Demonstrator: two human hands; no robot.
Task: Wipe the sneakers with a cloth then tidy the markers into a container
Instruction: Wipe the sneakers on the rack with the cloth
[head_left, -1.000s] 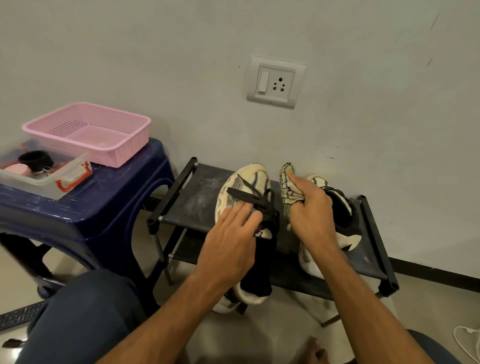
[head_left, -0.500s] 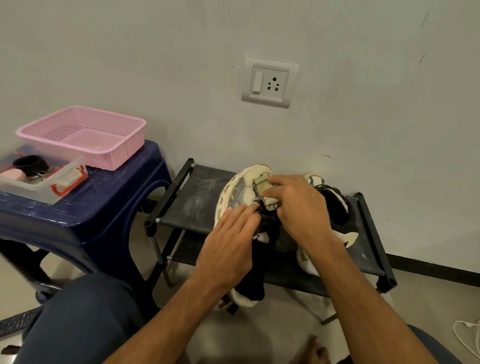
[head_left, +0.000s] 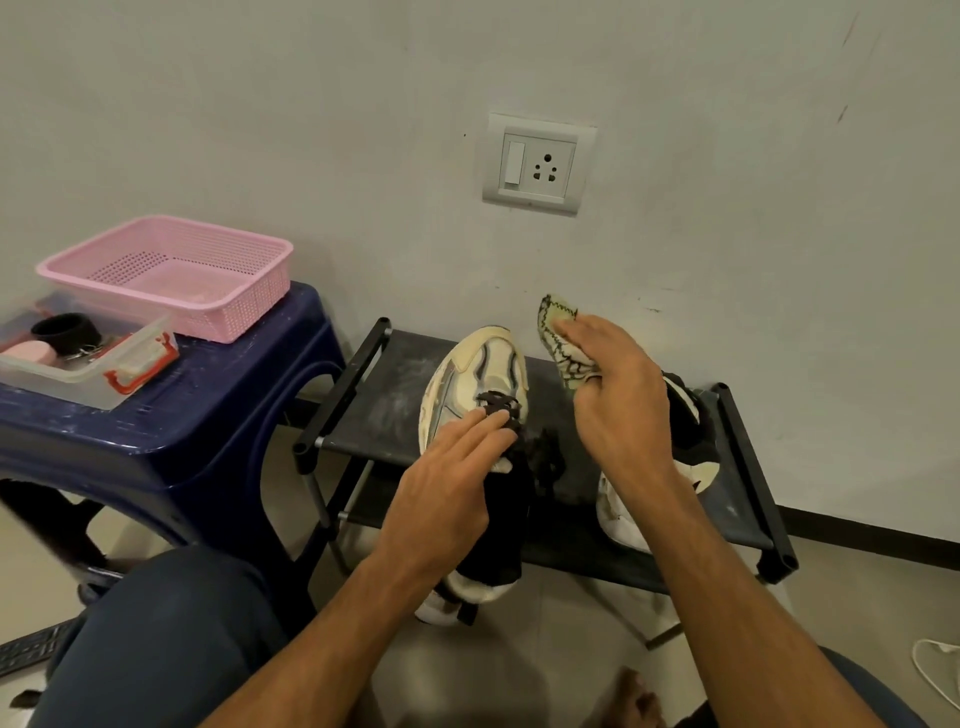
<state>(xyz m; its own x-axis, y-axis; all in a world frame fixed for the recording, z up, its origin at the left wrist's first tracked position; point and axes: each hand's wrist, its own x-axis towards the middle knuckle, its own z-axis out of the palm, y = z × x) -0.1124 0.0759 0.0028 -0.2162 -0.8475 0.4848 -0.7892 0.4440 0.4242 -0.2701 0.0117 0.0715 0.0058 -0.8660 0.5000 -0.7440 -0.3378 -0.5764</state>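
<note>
Head view:
- Left hand (head_left: 452, 478): fingers straight and pressed together, lying flat on the black laces of the near sneaker (head_left: 483, 374).
- Near sneaker: cream with a black tongue, lying along the middle of the shoe rack (head_left: 384, 410), toe at the back edge, heel overhanging the front edge.
- Right hand (head_left: 618, 405): fingers curled, thumb pinching the cloth (head_left: 563, 345), raised over the rack's back edge.
- Cloth: pale with dark lines, just beside the near sneaker's toe; cannot tell whether it touches it.
- Second sneaker (head_left: 685, 415): toward the rack's right edge, largely hidden behind the right hand and forearm.
- Blue stool (head_left: 208, 415): left of the rack, carrying a pink basket (head_left: 171, 275) at its back edge and a clear container (head_left: 88, 364) at its left edge.
</note>
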